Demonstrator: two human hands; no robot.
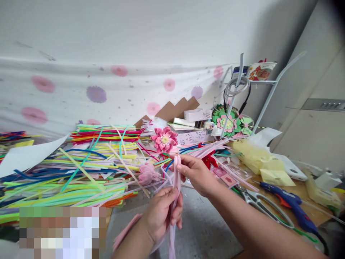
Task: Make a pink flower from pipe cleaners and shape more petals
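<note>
A bundle of pale pink pipe cleaners [177, 180] stands nearly upright between my two hands, its lower ends hanging down past my left wrist. My left hand [165, 208] is wrapped round its middle. Higher up, my right hand [192, 172] pinches the bundle near its top end with thumb and fingers. Just behind lie a light pink fuzzy flower [148, 173] and a darker pink flower [164, 140] with a pale yellow centre. A folded pink piece [126, 230] rests beside my left forearm on the grey work surface [207, 223].
Heaps of coloured pipe cleaners [81, 169] cover the left side. On the right lie scissors [261, 205], a blue glue gun [291, 201] and yellow plastic packaging [253, 154]. A white rack [265, 100] carries a paper bowl [261, 71] at the back right. Pixels hide the lower left corner.
</note>
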